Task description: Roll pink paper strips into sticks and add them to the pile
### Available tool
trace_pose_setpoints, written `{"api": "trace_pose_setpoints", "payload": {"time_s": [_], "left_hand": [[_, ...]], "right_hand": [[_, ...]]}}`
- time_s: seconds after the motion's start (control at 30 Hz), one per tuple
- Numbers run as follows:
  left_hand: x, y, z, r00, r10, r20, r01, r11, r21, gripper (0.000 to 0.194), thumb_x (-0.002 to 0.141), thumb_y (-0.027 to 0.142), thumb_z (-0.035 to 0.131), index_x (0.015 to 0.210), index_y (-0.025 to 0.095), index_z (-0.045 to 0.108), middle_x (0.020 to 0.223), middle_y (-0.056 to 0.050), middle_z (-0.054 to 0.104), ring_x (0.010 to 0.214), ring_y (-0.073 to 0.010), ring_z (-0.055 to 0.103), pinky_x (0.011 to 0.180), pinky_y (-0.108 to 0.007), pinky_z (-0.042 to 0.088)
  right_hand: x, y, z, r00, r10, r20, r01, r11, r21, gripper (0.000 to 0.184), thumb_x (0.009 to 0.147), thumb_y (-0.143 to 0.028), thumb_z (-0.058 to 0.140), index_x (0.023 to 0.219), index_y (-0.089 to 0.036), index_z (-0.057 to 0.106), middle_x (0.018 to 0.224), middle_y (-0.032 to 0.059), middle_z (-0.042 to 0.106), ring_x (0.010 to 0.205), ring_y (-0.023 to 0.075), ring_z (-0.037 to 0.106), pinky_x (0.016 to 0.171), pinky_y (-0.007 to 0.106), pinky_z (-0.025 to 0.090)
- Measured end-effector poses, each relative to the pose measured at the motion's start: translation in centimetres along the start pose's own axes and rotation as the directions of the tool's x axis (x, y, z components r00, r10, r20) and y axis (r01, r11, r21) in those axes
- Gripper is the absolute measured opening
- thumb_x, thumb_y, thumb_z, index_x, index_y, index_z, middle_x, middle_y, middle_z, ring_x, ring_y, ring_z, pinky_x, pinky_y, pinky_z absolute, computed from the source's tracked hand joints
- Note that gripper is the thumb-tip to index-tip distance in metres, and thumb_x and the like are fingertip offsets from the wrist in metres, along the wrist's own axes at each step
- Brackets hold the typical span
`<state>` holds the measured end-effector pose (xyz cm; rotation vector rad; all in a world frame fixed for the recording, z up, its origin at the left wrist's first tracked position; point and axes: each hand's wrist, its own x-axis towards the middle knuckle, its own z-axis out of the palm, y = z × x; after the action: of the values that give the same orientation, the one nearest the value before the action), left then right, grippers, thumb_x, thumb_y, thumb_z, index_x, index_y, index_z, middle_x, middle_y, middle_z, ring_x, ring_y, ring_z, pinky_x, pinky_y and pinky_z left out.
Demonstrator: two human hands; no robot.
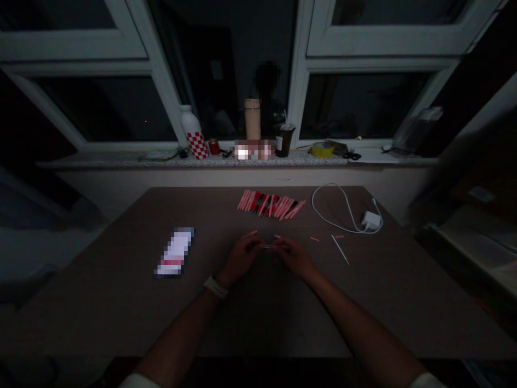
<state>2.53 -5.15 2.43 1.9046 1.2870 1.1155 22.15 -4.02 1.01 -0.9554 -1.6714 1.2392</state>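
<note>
My left hand (242,257) and my right hand (294,256) meet above the middle of the table, fingers closed in a pinch. Between their fingertips shows a small thin pale piece (266,247), too dark and tiny to name surely; both hands grip it. Pinkish tips stick up at the far side of each hand, and I cannot tell whether they are fingers or pink parts. Beyond the hands lies a row of pink pens (285,207) mixed with red and black parts. Right of my right hand are a thin white stick (340,249) and small pink pieces (314,238).
A phone (175,253) with a lit, blurred screen lies at left. At right rests a white charger (370,220) with its looped cable. The windowsill holds a checkered bottle (196,137), a beige tumbler (252,119), a dark drink cup (284,141) and yellow tape (322,150).
</note>
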Motion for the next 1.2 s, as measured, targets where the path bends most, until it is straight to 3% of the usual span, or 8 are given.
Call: {"api": "trace_pose_setpoints", "payload": {"time_s": [0.1, 0.27, 0.47, 0.6, 0.83, 0.93, 1.2], "left_hand": [[0.03, -0.04, 0.03, 0.999, -0.048, 0.000, 0.048, 0.998, -0.049, 0.020, 0.087, 0.034, 0.056, 0.087, 0.019, 0.069, 0.100, -0.008, 0.070, 0.123, -0.0234, 0.050, 0.101, -0.037, 0.041], [0.09, 0.02, -0.01, 1.000, -0.023, -0.002, 0.023, 0.999, -0.043, 0.019, 0.086, 0.034, 0.056, 0.086, 0.019, 0.068, 0.097, -0.007, 0.070, 0.121, -0.0224, 0.053, 0.100, -0.036, 0.042], [-0.08, 0.06, -0.17, 0.993, 0.118, -0.013, -0.115, 0.986, 0.123, 0.018, 0.090, 0.030, 0.053, 0.090, 0.020, 0.067, 0.100, -0.007, 0.065, 0.118, -0.0214, 0.054, 0.100, -0.037, 0.042], [-0.23, 0.06, -0.20, 0.978, 0.204, 0.030, -0.206, 0.957, 0.205, 0.018, 0.090, 0.027, 0.052, 0.092, 0.020, 0.068, 0.100, -0.008, 0.065, 0.119, -0.0215, 0.053, 0.101, -0.038, 0.042], [-0.24, -0.05, 0.12, 0.999, 0.000, -0.053, 0.004, 0.998, 0.069, 0.015, 0.078, 0.031, 0.069, 0.088, 0.020, 0.068, 0.092, -0.005, 0.071, 0.106, -0.0216, 0.062, 0.089, -0.033, 0.050], [-0.25, 0.02, 0.15, 0.999, -0.032, -0.031, 0.033, 0.998, 0.045, 0.013, 0.077, 0.033, 0.069, 0.080, 0.020, 0.070, 0.089, -0.005, 0.072, 0.108, -0.0225, 0.062, 0.092, -0.034, 0.048], [-0.25, 0.38, 0.30, 0.998, -0.039, -0.042, 0.040, 0.998, 0.039, 0.017, 0.080, 0.034, 0.065, 0.089, 0.022, 0.073, 0.103, -0.006, 0.072, 0.108, -0.0231, 0.062, 0.090, -0.035, 0.050]], "right_hand": [[0.02, -0.20, 0.15, 0.999, 0.018, 0.035, -0.019, 0.999, 0.035, 0.030, 0.086, -0.049, 0.056, 0.091, -0.020, 0.063, 0.088, 0.0034, 0.073, 0.055, 0.0124, 0.062, 0.063, 0.029, 0.051], [0.04, -0.23, 0.11, 0.997, 0.006, 0.071, -0.008, 1.000, 0.024, 0.031, 0.087, -0.048, 0.054, 0.091, -0.020, 0.066, 0.088, 0.0049, 0.073, 0.057, 0.0133, 0.062, 0.062, 0.029, 0.051], [0.01, -0.03, 0.16, 0.997, 0.020, 0.068, -0.022, 1.000, 0.020, 0.034, 0.088, -0.050, 0.053, 0.091, -0.019, 0.065, 0.085, 0.0046, 0.073, 0.053, 0.0121, 0.059, 0.058, 0.027, 0.049], [-0.17, -0.11, 0.24, 0.999, -0.033, 0.021, 0.035, 0.994, -0.104, 0.030, 0.087, -0.047, 0.055, 0.088, -0.020, 0.066, 0.082, 0.0030, 0.072, 0.059, 0.0132, 0.061, 0.060, 0.026, 0.048], [-0.60, -0.53, 0.59, 0.993, -0.115, 0.004, 0.113, 0.971, -0.210, 0.023, 0.089, -0.040, 0.054, 0.089, -0.020, 0.065, 0.079, 0.0026, 0.070, 0.065, 0.0147, 0.064, 0.061, 0.024, 0.046], [-0.65, -0.47, 0.71, 0.996, -0.092, 0.002, 0.090, 0.972, -0.217, 0.023, 0.091, -0.039, 0.053, 0.086, -0.019, 0.063, 0.072, 0.0015, 0.069, 0.061, 0.0139, 0.062, 0.059, 0.024, 0.045], [-0.38, -0.34, 0.50, 0.995, -0.089, -0.039, 0.075, 0.957, -0.281, 0.027, 0.092, -0.040, 0.051, 0.078, -0.019, 0.062, 0.065, 0.0000, 0.067, 0.060, 0.0140, 0.061, 0.062, 0.025, 0.044]]}}
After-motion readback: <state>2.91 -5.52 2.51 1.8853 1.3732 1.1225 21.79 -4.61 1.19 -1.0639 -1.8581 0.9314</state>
